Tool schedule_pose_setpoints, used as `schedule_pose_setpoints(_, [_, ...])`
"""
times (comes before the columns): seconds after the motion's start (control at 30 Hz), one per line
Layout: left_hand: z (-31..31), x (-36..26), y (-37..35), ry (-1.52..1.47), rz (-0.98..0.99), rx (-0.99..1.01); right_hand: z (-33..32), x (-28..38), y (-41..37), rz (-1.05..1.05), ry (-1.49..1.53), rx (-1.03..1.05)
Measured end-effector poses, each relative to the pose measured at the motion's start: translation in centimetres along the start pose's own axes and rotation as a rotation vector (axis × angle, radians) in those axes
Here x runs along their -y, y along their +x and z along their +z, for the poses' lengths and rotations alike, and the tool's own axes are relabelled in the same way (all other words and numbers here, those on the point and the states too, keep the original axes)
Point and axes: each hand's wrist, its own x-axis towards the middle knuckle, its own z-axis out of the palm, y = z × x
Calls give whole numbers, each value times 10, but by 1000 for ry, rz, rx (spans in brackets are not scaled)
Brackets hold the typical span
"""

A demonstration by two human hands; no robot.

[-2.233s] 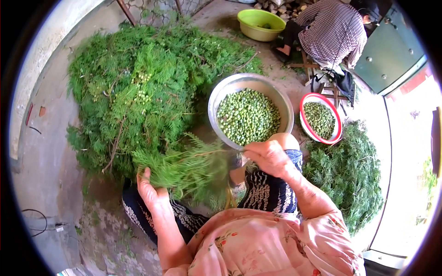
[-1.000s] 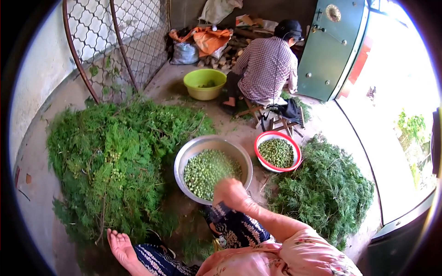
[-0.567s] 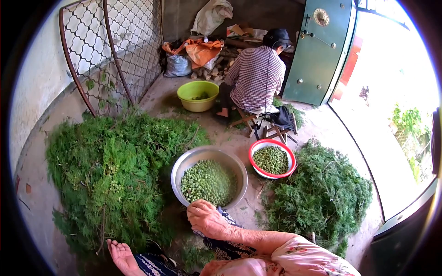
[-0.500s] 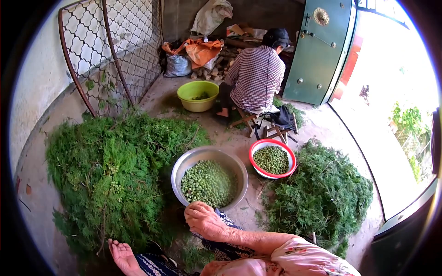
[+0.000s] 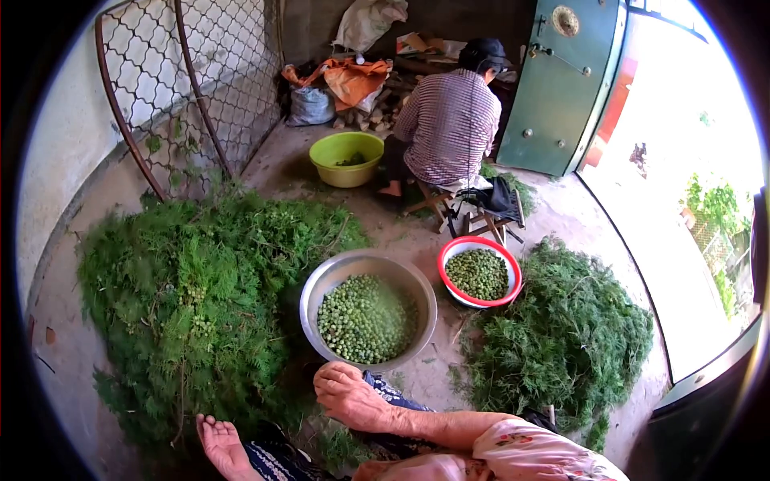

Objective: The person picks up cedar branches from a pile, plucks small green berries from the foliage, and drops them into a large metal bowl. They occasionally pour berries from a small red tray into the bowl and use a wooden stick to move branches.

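Observation:
My right hand (image 5: pixel 350 397) is closed, its fingers curled together just in front of a wide metal basin (image 5: pixel 427 298). Whatever those fingers may hold is hidden. Inside the basin lie many small round green cones (image 5: pixel 365 321). Down at the lower left, my left hand (image 5: pixel 220 446) rests palm up with its fingers loosely extended and nothing visible in it. It is nearest to the front edge of a large heap of green conifer branches (image 5: pixel 200 297), which spreads to the left of the basin.
A red-rimmed bowl (image 5: pixel 515 272) of similar green cones stands right of the basin, beside another branch pile (image 5: pixel 565 337). Farther back are a yellow-green tub (image 5: pixel 346 172) and a person (image 5: pixel 449 128) on a low stool. A metal lattice (image 5: pixel 216 88) leans left; a green door (image 5: pixel 553 96) stands right.
My right hand has drawn slightly left and down, away from the basin rim. My left hand sits slightly farther right. The whole view has shifted a little.

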Motion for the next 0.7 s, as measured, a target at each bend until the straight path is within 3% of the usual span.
schedule_pose_setpoints(0.1, [4,1,-5,-24,-1,-35,-1,-8,5,-162,-60,-24])
schedule_pose_setpoints(0.13, [14,2,-8,-3,6,-139,-1,-1,6,-86,-22,-77])
schedule_pose_setpoints(0.2, [28,-2,-16,-55,-20,-79,3,2,12,-44,67,-62])
schedule_pose_setpoints(0.27, [23,0,-13,-43,-63,-151,-4,12,17,-9,49,-9])
schedule_pose_setpoints(0.47, [55,14,8,52,-181,-287,1,15,35,-82,100,24])
schedule_pose_setpoints(0.7, [79,42,68,146,-286,-88,9,20,53,-19,212,126])
